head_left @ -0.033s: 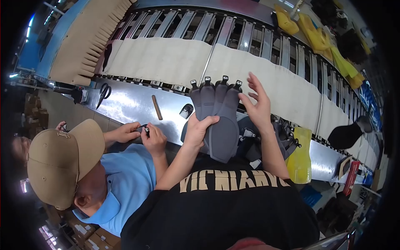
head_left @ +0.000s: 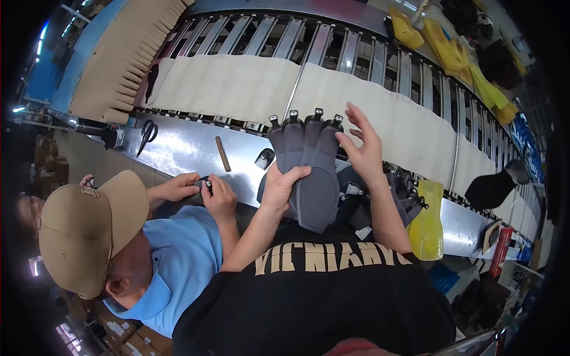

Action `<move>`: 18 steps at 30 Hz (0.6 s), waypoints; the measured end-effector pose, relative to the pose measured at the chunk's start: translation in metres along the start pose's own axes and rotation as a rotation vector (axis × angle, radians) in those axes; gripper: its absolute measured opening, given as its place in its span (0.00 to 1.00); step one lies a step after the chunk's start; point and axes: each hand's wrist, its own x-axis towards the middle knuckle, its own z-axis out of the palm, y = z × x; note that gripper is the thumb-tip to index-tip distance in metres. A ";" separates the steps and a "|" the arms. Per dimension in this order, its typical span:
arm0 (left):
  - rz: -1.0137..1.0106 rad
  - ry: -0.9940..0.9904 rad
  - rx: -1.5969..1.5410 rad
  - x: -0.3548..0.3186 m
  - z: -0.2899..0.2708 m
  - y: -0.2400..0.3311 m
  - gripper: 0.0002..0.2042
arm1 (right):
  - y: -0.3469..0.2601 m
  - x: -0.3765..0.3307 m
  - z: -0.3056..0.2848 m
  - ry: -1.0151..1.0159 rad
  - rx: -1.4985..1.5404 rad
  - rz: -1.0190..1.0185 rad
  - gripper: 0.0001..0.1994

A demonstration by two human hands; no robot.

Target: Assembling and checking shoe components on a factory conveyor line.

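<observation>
My left hand [head_left: 284,185] grips a fanned stack of grey shoe-upper pieces [head_left: 312,178] with black tabs on their top ends, held upright over the metal bench [head_left: 184,148]. My right hand [head_left: 363,148] is at the stack's right edge with its fingers spread, its palm touching the outermost piece. A heap of more grey pieces with straps [head_left: 404,199] lies under my right forearm.
A co-worker in a tan cap [head_left: 89,228] and blue shirt sits at my left, both hands [head_left: 205,187] on a small part. Scissors [head_left: 146,133] and a brown stick [head_left: 222,153] lie on the bench. A yellow shoe form [head_left: 427,219] stands at right. A beige-covered conveyor [head_left: 237,83] runs behind.
</observation>
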 end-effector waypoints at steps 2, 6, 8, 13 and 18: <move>-0.004 -0.002 0.018 -0.007 0.000 -0.001 0.18 | 0.007 0.000 0.002 -0.130 0.035 -0.092 0.20; -0.007 0.002 0.042 -0.014 0.000 -0.005 0.18 | 0.008 -0.005 0.002 -0.134 0.082 -0.089 0.15; 0.004 -0.004 0.041 -0.018 0.003 -0.004 0.18 | 0.003 -0.009 -0.001 -0.081 0.094 -0.006 0.10; -0.008 -0.027 0.044 -0.021 0.009 -0.006 0.17 | 0.008 -0.014 -0.001 0.040 0.085 -0.049 0.08; 0.022 -0.033 0.137 -0.021 0.012 -0.008 0.16 | 0.010 -0.008 -0.008 -0.026 0.176 0.099 0.09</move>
